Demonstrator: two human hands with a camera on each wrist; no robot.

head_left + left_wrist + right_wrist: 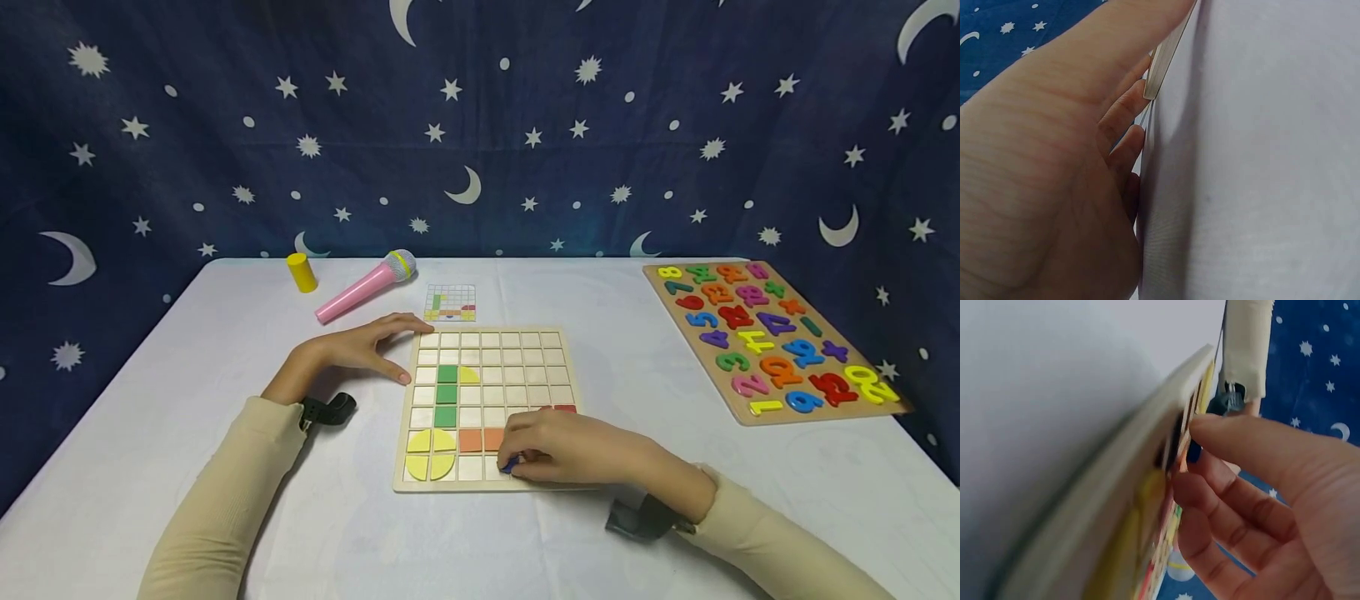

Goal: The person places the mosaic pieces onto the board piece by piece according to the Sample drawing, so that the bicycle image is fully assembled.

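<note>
A wooden grid board (pixel 525 354) lies flat on the white table. My left hand (pixel 367 346) rests at its upper left edge, fingers extended, thumb touching the side. Over the bottom rows, my right hand (pixel 573 447) pinches a small blue tile (pixel 1194 452) between thumb and forefinger, close above the grid. Green square tiles (pixel 446 393) stand in a column, with a yellow quarter-circle (pixel 468 376) beside the top one. Yellow quarter-circle tiles (pixel 420 467) form a circle at bottom left, next to orange tiles (pixel 470 440). Red tiles (pixel 564 408) are partly hidden behind the right hand.
A pattern card (pixel 450 302) lies just beyond the board. Farther left are a pink toy microphone (pixel 360 292) and a yellow cylinder (pixel 302 272). A wooden number puzzle (pixel 780 342) lies at the right, and a starry curtain (pixel 525 108) hangs behind the table.
</note>
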